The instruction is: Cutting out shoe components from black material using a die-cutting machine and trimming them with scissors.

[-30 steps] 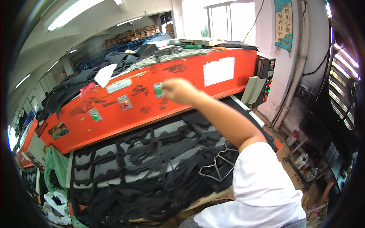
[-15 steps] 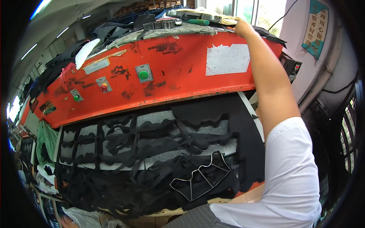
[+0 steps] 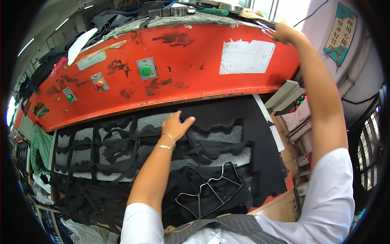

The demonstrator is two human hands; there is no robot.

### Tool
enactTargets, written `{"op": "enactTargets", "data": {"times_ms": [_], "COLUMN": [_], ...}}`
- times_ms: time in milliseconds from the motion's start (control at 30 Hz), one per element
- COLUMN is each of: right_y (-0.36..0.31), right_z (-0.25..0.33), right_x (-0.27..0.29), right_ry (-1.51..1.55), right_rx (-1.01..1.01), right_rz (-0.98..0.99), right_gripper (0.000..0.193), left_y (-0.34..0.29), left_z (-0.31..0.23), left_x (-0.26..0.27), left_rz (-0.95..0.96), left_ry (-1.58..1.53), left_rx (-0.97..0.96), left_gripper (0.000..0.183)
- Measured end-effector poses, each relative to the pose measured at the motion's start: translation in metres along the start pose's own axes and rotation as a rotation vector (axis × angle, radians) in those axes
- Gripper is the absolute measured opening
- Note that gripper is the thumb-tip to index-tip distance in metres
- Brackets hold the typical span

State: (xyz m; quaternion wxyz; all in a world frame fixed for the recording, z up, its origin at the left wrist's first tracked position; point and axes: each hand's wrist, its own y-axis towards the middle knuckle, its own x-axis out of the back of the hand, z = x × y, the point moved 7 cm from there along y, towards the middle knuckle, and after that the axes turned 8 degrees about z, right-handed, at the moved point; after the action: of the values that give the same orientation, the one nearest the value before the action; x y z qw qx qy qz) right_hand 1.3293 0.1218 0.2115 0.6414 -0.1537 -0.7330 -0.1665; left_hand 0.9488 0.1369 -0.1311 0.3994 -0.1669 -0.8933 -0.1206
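Observation:
My left hand [image 3: 177, 127], a bracelet at its wrist, reaches over the cut black sheet [image 3: 221, 107] with thumb and fingers apart. It holds nothing. At the right end of the red machine's top, my right hand [image 3: 287, 34] is closed on what looks like a pair of scissors [image 3: 268, 32], its pale loops sticking out to the left. The sheet has wavy-edged cut-outs showing grey board [image 3: 221, 138] beneath. Nearer me, a wavy metal cutting die [image 3: 209, 185] with cross bars lies on loose black scraps [image 3: 109, 199].
The red press beam [image 3: 195, 61] spans the far side, with a green button [image 3: 146, 70] and a red knob [image 3: 99, 86]. On its top lie a green-handled tool [image 3: 215, 11], dark blocks [image 3: 170, 12] and cloth. A green bag [image 3: 40, 146] hangs at the left.
My left hand has come into view over the sheet. My right hand has drawn right from the clutter on the machine's top, and scissors-like loops now show in it.

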Motion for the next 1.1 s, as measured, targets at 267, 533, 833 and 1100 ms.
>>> {"op": "enactTargets", "data": {"times_ms": [267,533,833,1100], "right_y": [-0.146,-0.201,-0.182,-0.192], "right_z": [-0.022,0.126,0.228,0.229], "right_x": [-0.099,-0.307,-0.337,-0.313], "right_ry": [0.683,0.530,0.554,0.400], "right_rx": [0.217,0.336,0.208,0.238], "right_rz": [0.209,1.243,1.366,1.059], "right_gripper": [0.030,0.085,0.113,0.095], "left_y": [-0.005,-0.023,-0.039,-0.058], "left_z": [0.032,0.039,0.055,0.054], "left_x": [-0.053,-0.047,-0.046,-0.038], "left_rz": [0.550,0.386,0.147,0.152], "left_ry": [0.308,0.057,-0.352,-0.173], "left_rx": [0.251,0.193,0.092,-0.130], "left_gripper": [0.058,0.053,0.041,0.034]}}
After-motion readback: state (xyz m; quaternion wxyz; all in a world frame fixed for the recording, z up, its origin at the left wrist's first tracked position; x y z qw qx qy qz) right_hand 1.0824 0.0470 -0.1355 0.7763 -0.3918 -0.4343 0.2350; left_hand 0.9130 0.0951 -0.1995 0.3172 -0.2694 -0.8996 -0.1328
